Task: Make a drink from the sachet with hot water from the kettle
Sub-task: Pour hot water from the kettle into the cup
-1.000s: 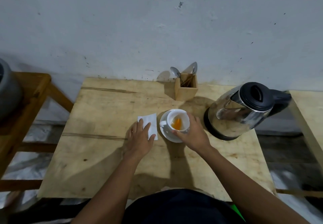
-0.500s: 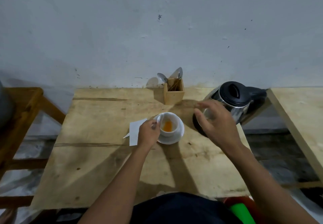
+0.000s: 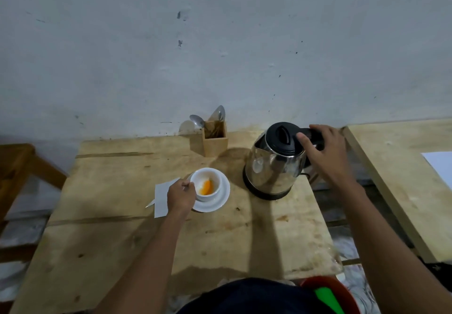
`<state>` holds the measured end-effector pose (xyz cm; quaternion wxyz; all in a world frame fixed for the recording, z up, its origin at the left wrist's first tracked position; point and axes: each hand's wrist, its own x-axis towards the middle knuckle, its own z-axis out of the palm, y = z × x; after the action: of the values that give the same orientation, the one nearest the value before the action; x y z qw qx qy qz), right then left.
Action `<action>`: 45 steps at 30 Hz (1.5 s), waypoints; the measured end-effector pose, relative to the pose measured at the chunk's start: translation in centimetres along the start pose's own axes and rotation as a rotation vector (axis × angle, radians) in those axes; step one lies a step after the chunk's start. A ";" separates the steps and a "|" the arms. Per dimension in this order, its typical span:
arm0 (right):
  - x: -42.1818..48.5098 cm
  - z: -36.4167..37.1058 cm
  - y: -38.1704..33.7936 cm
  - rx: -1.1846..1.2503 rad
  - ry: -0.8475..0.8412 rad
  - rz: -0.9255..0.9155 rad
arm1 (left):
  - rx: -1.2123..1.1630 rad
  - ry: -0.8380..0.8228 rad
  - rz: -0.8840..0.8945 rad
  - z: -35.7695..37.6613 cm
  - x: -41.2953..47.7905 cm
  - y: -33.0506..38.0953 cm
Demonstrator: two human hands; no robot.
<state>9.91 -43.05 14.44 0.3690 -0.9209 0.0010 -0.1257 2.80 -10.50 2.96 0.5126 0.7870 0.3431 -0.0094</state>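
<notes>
The rounded kettle of mirror-bright polished steel [image 3: 274,169] carries a matt black plastic lid [image 3: 282,137]. The glossy white ceramic cup [image 3: 208,176] and saucer [image 3: 220,198] sit on a rough, stained plywood tabletop [image 3: 122,240]. A square bare-wood holder [image 3: 215,140] keeps shiny metal spoons [image 3: 197,119].

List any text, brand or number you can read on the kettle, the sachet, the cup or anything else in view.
None readable.
Kettle: no brand or marking shows on its steel body or black lid.
Sachet: plain white side up, no print visible.
Cup and saucer: plain white.
</notes>
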 end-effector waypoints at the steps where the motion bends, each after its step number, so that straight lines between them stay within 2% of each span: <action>1: 0.5 0.1 0.5 -0.007 -0.022 -0.014 | 0.006 0.009 -0.006 0.1 0.0 -0.1; 10: 5.1 -0.8 2.5 0.168 -0.269 -0.025 | 0.063 0.059 -0.051 1.0 0.0 0.6; 16: 8.0 -1.9 3.8 0.137 -0.580 -0.039 | 0.088 0.128 -0.062 1.5 -0.1 0.6; 19: 8.9 -2.1 3.9 0.117 -0.678 -0.023 | 0.092 0.149 -0.066 1.6 -0.2 0.9; 28: 8.1 -0.3 5.2 0.229 -0.507 -0.068 | 0.103 0.120 -0.093 1.3 -0.8 1.8; 34: 7.3 -0.4 2.6 0.222 -0.477 -0.134 | 0.074 0.113 -0.073 1.2 -0.9 1.4; 40: 7.1 -1.0 -2.7 0.106 -0.504 -0.205 | -0.002 0.102 -0.034 1.1 -0.6 0.0; 45: 6.8 -1.0 -8.3 -0.105 -0.544 -0.264 | -0.071 0.062 -0.037 0.7 -1.1 0.4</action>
<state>15.46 -38.31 22.39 0.2883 -0.9307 -0.2108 0.0788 2.39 -11.80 3.36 0.5292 0.7617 0.3733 0.0180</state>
